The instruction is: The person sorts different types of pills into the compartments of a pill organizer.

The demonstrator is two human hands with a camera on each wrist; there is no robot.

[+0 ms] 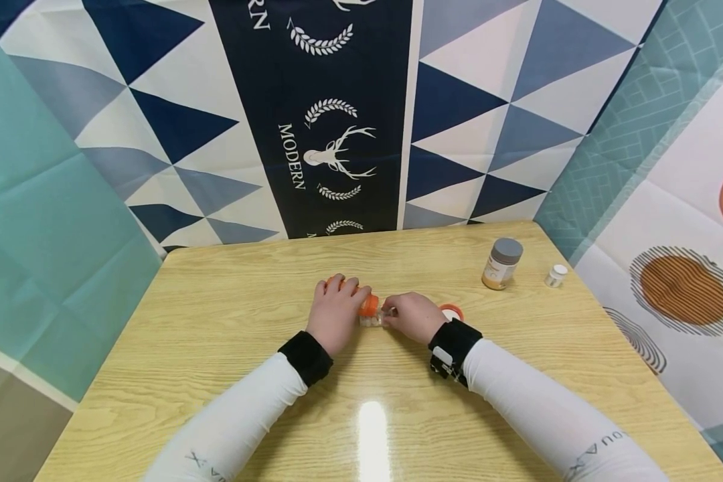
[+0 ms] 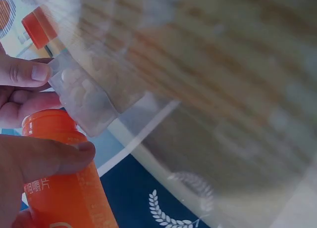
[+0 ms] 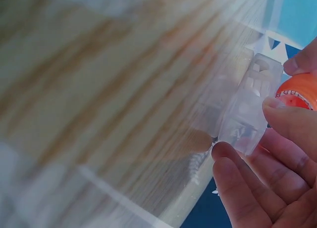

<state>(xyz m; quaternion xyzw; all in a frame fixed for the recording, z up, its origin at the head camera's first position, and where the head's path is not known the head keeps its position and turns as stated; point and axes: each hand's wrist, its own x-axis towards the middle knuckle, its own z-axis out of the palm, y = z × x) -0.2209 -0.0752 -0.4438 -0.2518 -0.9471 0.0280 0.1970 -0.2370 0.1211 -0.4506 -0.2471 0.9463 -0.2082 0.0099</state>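
My left hand [image 1: 331,318] grips an orange bottle [image 1: 369,306], its thumb lying along the side near the neck in the left wrist view. Uncapped, the bottle lies tilted with its mouth toward a clear plastic pill box [image 3: 250,102]. White pills show through the walls of several compartments. At the near end of the box, my right hand [image 1: 414,316] holds it between thumb and fingers. Bottle mouth and pill box sit close together, low over the table. Behind the right wrist lies a cap [image 1: 452,312] with an orange-red rim and white inside.
A jar with a grey lid [image 1: 502,264] stands at the back right of the wooden table [image 1: 229,294]. Beside it, nearer the right edge, is a small white bottle [image 1: 556,276]. Patterned cloth [image 1: 476,114] hangs behind the table and along its sides.
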